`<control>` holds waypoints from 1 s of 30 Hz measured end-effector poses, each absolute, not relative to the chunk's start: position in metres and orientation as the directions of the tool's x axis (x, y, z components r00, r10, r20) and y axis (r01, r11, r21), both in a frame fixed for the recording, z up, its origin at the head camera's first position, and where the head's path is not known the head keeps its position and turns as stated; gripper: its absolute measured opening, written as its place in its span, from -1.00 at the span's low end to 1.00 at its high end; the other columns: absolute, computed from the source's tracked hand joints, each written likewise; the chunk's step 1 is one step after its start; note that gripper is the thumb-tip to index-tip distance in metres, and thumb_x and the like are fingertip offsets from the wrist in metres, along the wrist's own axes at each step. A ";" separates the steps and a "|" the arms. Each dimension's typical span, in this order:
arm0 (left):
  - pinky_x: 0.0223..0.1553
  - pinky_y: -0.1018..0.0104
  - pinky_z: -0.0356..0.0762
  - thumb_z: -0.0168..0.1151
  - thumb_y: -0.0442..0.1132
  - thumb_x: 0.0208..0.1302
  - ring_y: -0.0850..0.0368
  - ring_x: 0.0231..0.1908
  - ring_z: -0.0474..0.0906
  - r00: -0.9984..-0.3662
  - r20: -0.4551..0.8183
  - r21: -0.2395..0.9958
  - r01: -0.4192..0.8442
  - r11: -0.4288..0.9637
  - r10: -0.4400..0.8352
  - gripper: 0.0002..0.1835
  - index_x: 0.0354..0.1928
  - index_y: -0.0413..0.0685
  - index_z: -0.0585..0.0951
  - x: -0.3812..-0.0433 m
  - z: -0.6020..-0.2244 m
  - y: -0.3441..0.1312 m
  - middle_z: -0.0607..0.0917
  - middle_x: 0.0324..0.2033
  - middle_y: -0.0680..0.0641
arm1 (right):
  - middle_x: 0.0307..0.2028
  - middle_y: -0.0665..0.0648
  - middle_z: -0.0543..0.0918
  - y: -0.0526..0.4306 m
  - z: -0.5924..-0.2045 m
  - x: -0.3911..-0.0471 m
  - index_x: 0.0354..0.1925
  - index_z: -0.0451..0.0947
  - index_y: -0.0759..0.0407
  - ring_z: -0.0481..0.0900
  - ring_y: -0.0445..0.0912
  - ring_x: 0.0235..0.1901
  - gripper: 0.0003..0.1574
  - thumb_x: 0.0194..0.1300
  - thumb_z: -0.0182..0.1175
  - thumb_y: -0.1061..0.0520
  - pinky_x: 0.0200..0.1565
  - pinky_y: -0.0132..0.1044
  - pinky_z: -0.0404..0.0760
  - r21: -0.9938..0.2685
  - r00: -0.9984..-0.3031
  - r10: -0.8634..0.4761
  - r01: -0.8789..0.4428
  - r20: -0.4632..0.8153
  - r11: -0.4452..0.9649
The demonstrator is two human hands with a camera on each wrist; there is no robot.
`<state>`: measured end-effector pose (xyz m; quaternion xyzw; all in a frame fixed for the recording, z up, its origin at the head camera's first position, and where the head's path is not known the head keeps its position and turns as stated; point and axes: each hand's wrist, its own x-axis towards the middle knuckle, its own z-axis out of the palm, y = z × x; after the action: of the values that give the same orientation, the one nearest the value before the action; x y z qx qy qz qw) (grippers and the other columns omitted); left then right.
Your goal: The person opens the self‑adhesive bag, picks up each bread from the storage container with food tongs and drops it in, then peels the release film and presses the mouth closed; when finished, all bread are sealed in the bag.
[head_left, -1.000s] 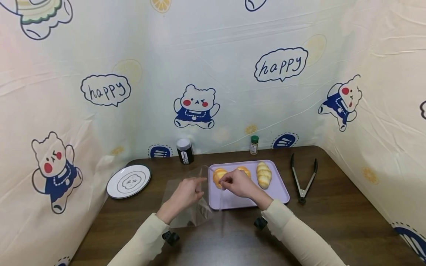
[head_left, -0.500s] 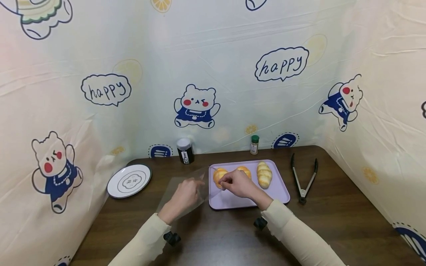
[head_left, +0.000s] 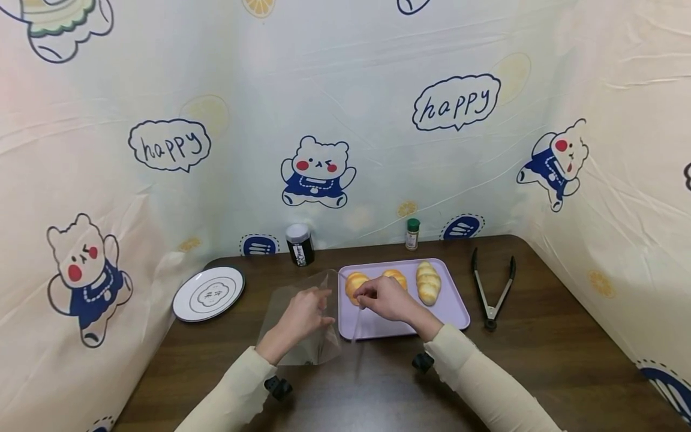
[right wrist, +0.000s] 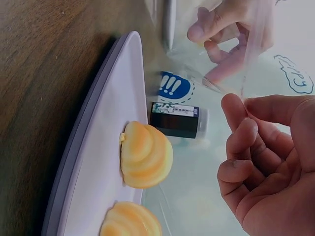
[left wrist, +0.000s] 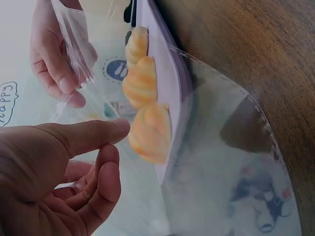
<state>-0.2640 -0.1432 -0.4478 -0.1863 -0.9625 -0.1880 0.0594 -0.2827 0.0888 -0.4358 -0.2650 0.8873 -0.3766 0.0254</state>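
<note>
My right hand pinches the edge of a clear plastic bag between thumb and index finger, above the left part of a lavender tray. My left hand is by the bag, left of the tray. Its thumb and fingers are bent loosely and apart, without a visible pinch on the film. Whether it is inside the bag, I cannot tell. On the tray lie two round orange buns, partly behind my right hand in the head view, and a long pale bread roll.
A white plate lies at the table's left. A dark jar with a pale lid and a green-capped shaker stand at the back. Tongs lie spread right of the tray. Printed cloth surrounds the table.
The bag's film swung up at the left half a second ago and hangs lower now. My left fingers have shifted slightly and spread more. The right hand stays put with its pinch.
</note>
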 end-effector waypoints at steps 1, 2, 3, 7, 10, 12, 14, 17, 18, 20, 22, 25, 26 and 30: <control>-0.40 0.30 0.53 0.61 -0.18 -0.05 0.21 -0.44 0.50 -0.921 0.189 0.342 0.387 0.857 0.341 -0.35 0.14 -0.20 0.64 -0.264 -0.448 -0.143 0.60 -0.44 0.02 | -0.49 -0.10 0.73 0.089 -0.435 -0.283 -0.17 0.74 0.12 0.58 -0.29 -0.48 -0.82 0.36 0.23 0.14 -0.45 -0.39 0.51 -0.684 -0.857 -0.491 -0.451 0.153 0.574; -0.39 0.30 0.51 0.61 -0.18 -0.06 0.21 -0.44 0.49 -0.919 0.192 0.344 0.392 0.853 0.344 -0.33 0.17 -0.20 0.63 -0.264 -0.448 -0.144 0.59 -0.44 0.03 | -0.49 -0.10 0.74 0.089 -0.435 -0.283 -0.15 0.74 0.12 0.59 -0.28 -0.48 -0.82 0.35 0.24 0.13 -0.45 -0.39 0.51 -0.687 -0.857 -0.492 -0.449 0.151 0.572; -0.39 0.29 0.50 0.62 -0.19 -0.06 0.21 -0.44 0.47 -0.918 0.194 0.351 0.395 0.849 0.347 -0.31 0.19 -0.19 0.61 -0.265 -0.448 -0.144 0.59 -0.44 0.03 | -0.48 -0.09 0.74 0.090 -0.434 -0.283 -0.14 0.73 0.13 0.60 -0.28 -0.48 -0.81 0.35 0.24 0.13 -0.45 -0.38 0.52 -0.691 -0.857 -0.493 -0.446 0.148 0.569; -0.30 0.19 0.56 0.64 -0.18 -0.09 0.19 -0.39 0.50 -0.913 0.206 0.365 0.406 0.838 0.352 -0.22 0.26 -0.10 0.56 -0.266 -0.449 -0.144 0.64 -0.38 0.00 | -0.46 -0.09 0.74 0.090 -0.433 -0.284 -0.13 0.73 0.10 0.60 -0.27 -0.45 -0.82 0.35 0.25 0.12 -0.43 -0.36 0.53 -0.697 -0.861 -0.490 -0.435 0.136 0.571; -0.29 0.17 0.58 0.65 -0.18 -0.11 0.19 -0.39 0.50 -0.914 0.191 0.387 0.405 0.829 0.358 -0.16 0.31 -0.03 0.53 -0.266 -0.448 -0.144 0.66 -0.38 -0.01 | -0.45 -0.07 0.74 0.090 -0.432 -0.284 -0.13 0.73 0.09 0.60 -0.27 -0.45 -0.82 0.36 0.21 0.15 -0.43 -0.37 0.53 -0.694 -0.860 -0.493 -0.434 0.130 0.574; -0.32 0.24 0.55 0.64 -0.18 -0.10 0.23 -0.42 0.48 -0.914 0.175 0.404 0.406 0.820 0.366 -0.15 0.33 -0.01 0.51 -0.267 -0.448 -0.143 0.65 -0.42 0.01 | -0.45 -0.05 0.75 0.089 -0.432 -0.285 -0.13 0.73 0.09 0.60 -0.27 -0.45 -0.81 0.37 0.19 0.17 -0.43 -0.37 0.52 -0.694 -0.860 -0.494 -0.433 0.128 0.575; -0.40 0.33 0.49 0.63 -0.17 -0.08 0.26 -0.48 0.45 -0.913 0.154 0.413 0.407 0.815 0.378 -0.15 0.34 0.02 0.50 -0.267 -0.448 -0.143 0.61 -0.47 0.06 | -0.46 -0.03 0.75 0.089 -0.433 -0.285 -0.13 0.73 0.10 0.60 -0.27 -0.46 -0.80 0.38 0.18 0.18 -0.43 -0.38 0.51 -0.690 -0.861 -0.493 -0.434 0.127 0.580; -0.49 0.40 0.42 0.61 -0.15 -0.04 0.29 -0.54 0.42 -0.907 0.131 0.416 0.416 0.809 0.399 -0.18 0.35 0.02 0.50 -0.266 -0.448 -0.143 0.56 -0.52 0.09 | -0.46 -0.05 0.75 0.089 -0.433 -0.285 -0.13 0.73 0.10 0.58 -0.27 -0.47 -0.80 0.38 0.19 0.18 -0.44 -0.38 0.51 -0.687 -0.864 -0.486 -0.430 0.127 0.585; -0.51 0.41 0.41 0.60 -0.14 -0.03 0.29 -0.55 0.42 -0.906 0.124 0.417 0.417 0.807 0.404 -0.18 0.35 0.02 0.50 -0.266 -0.448 -0.143 0.54 -0.53 0.10 | -0.47 -0.06 0.74 0.089 -0.432 -0.284 -0.13 0.73 0.11 0.58 -0.27 -0.47 -0.80 0.38 0.19 0.17 -0.44 -0.38 0.51 -0.687 -0.865 -0.486 -0.431 0.128 0.586; -0.54 0.41 0.39 0.59 -0.13 -0.01 0.28 -0.58 0.41 -0.905 0.113 0.424 0.417 0.804 0.409 -0.18 0.36 0.01 0.49 -0.265 -0.447 -0.143 0.53 -0.56 0.09 | -0.47 -0.06 0.74 0.089 -0.432 -0.284 -0.13 0.73 0.11 0.58 -0.26 -0.47 -0.80 0.37 0.19 0.17 -0.45 -0.38 0.51 -0.691 -0.865 -0.486 -0.429 0.128 0.582; -0.55 0.40 0.39 0.59 -0.12 -0.01 0.27 -0.59 0.40 -0.905 0.107 0.428 0.415 0.803 0.411 -0.16 0.38 -0.01 0.48 -0.265 -0.447 -0.144 0.51 -0.60 0.10 | -0.47 -0.06 0.74 0.089 -0.432 -0.283 -0.13 0.73 0.10 0.57 -0.25 -0.47 -0.80 0.36 0.20 0.16 -0.44 -0.37 0.50 -0.696 -0.865 -0.485 -0.426 0.126 0.579; -0.55 0.41 0.39 0.60 -0.11 -0.03 0.27 -0.59 0.40 -0.909 0.097 0.433 0.406 0.805 0.406 -0.13 0.39 0.00 0.46 -0.265 -0.446 -0.144 0.50 -0.62 0.12 | -0.46 -0.06 0.74 0.091 -0.433 -0.283 -0.13 0.73 0.07 0.55 -0.24 -0.47 -0.81 0.35 0.21 0.15 -0.44 -0.37 0.50 -0.704 -0.868 -0.482 -0.417 0.121 0.575; -0.55 0.41 0.39 0.61 -0.11 -0.03 0.27 -0.59 0.40 -0.910 0.093 0.434 0.403 0.806 0.405 -0.13 0.39 0.01 0.46 -0.265 -0.446 -0.145 0.50 -0.62 0.13 | -0.46 -0.07 0.73 0.091 -0.433 -0.283 -0.13 0.73 0.06 0.55 -0.25 -0.47 -0.81 0.35 0.22 0.13 -0.44 -0.37 0.49 -0.706 -0.869 -0.479 -0.415 0.121 0.574; -0.55 0.42 0.39 0.61 -0.10 -0.04 0.29 -0.59 0.41 -0.911 0.092 0.433 0.399 0.808 0.401 -0.12 0.40 0.03 0.46 -0.265 -0.447 -0.146 0.51 -0.60 0.15 | -0.46 -0.09 0.72 0.096 -0.434 -0.284 -0.13 0.73 0.06 0.56 -0.25 -0.47 -0.80 0.35 0.25 0.06 -0.44 -0.37 0.50 -0.710 -0.868 -0.478 -0.423 0.138 0.563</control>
<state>-0.2655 -0.1459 -0.4468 -0.2106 -0.9508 -0.2273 -0.0022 -0.2839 0.0955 -0.4337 -0.2549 0.8834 -0.3916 0.0350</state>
